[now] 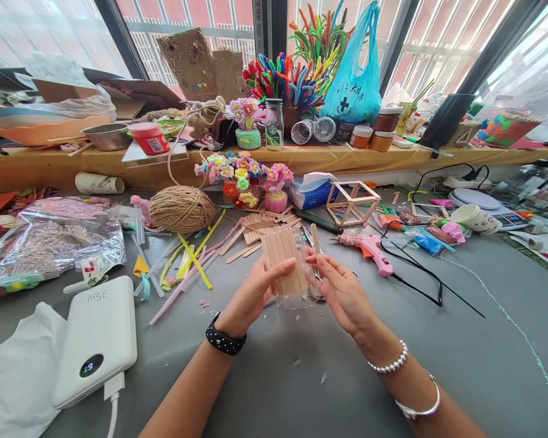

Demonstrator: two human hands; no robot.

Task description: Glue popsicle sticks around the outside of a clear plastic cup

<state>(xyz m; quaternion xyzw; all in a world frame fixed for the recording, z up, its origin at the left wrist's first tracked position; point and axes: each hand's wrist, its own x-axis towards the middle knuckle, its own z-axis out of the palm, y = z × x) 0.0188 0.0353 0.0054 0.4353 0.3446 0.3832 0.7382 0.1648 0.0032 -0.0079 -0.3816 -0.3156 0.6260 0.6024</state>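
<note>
Window ledge: we look across a grey counter [274, 383] to a crowded ledge [369, 159] on the far side, backed by barred windows.
Left grip: our left grip [252, 292] is closed on the panel's left edge, its thumb pressed across the front.
Right grip: our right grip [344, 293] pinches one loose stick [315, 238], upright, just right of the panel.
Stick panel: the panel [281, 261] is held up over the middle of the counter, on the near side of a stick pile [260, 226].
Handling: we judge it light and stiff along the grain, weaker at the seams; we cannot tell whether the sticks are joined. Best held by the outer edges, with a thumb spanning several sticks; any clear film [296, 302] behind could slip.
Look: pale, flat wooden strips stand side by side, seams fairly straight, the whole leaning slightly left at the top.
Glue gun: a pink glue gun [369, 246] lies to the right, apart from our fingers.
Twine ball: a brown ball [182, 208] sits far left of the panel.
</note>
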